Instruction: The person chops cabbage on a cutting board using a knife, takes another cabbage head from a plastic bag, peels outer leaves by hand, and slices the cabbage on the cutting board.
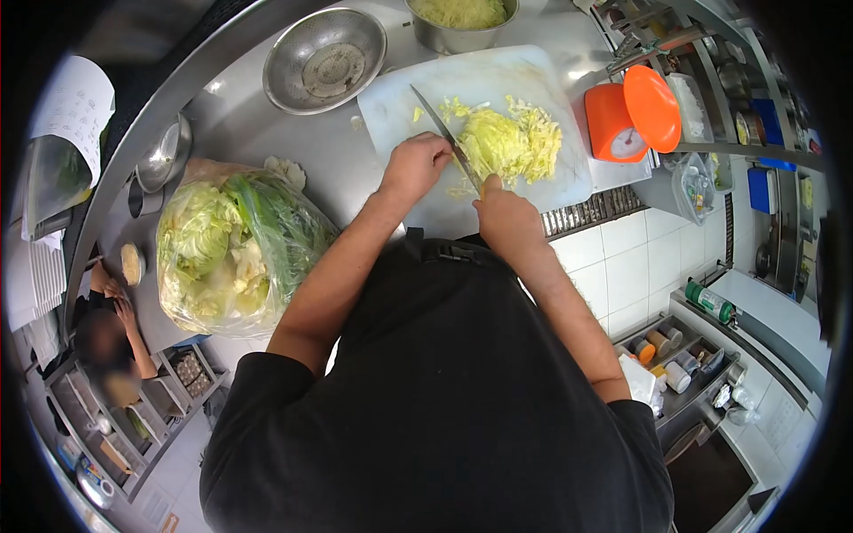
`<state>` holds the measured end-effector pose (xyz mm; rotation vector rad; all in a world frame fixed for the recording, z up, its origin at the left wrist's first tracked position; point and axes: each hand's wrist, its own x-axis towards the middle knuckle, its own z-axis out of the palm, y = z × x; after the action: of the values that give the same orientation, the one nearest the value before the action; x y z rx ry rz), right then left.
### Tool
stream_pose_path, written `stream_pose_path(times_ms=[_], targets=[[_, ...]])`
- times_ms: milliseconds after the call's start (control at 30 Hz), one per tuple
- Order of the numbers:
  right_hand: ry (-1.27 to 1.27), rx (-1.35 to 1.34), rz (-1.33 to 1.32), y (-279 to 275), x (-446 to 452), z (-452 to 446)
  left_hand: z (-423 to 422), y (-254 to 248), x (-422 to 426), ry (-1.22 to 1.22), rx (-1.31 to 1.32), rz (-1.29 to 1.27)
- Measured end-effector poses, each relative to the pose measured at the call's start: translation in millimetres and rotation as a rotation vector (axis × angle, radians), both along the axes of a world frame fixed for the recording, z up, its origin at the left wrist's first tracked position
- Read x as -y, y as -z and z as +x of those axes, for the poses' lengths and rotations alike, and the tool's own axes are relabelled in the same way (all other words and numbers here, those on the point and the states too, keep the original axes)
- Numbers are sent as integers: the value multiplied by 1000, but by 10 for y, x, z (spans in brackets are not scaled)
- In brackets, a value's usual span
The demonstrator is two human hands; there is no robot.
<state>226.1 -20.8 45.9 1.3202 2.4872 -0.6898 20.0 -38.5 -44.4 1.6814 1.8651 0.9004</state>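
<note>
My right hand is closed around the yellowish handle of a long kitchen knife. The blade points away to the upper left, over the white cutting board. My left hand has its fingers curled together, with the tips at the side of the blade near its middle. To the right of the blade lies a cut piece of lettuce, and beside it a heap of shredded lettuce. Small shreds are scattered around the knife.
Left of the board are a metal bowl and a plastic bag of lettuce. A pot of shredded vegetable stands behind. An orange scale is at the right. Another person is at the far left.
</note>
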Motion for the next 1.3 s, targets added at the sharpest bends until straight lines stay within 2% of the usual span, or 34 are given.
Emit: stream_pose_path(times_ms=[167,267,433,533,633,733,900,1033,1300], targets=[[60,-76,9,386,-28,-41,28,16,1,36,-56,39],[72,-142,-24,410,-117,-73,55,-14,40,58,-107,20],[87,-113,8,35,-163,3,52,-78,82,59,-55,45],[142,-104,86,-167,-136,268,79,-101,107,-86,89,39],[254,-55,151,-206,-128,620,96,-138,64,-210,-126,174],[371,-36,233,-59,-130,1016,176,-94,-20,-278,-373,125],[558,54,212,100,-38,1360,407,119,-178,-116,-251,45],[530,59,187,217,151,1334,732,96,-304,-39,-115,152],[461,-105,33,325,410,975,988,131,-656,-93,-25,269]])
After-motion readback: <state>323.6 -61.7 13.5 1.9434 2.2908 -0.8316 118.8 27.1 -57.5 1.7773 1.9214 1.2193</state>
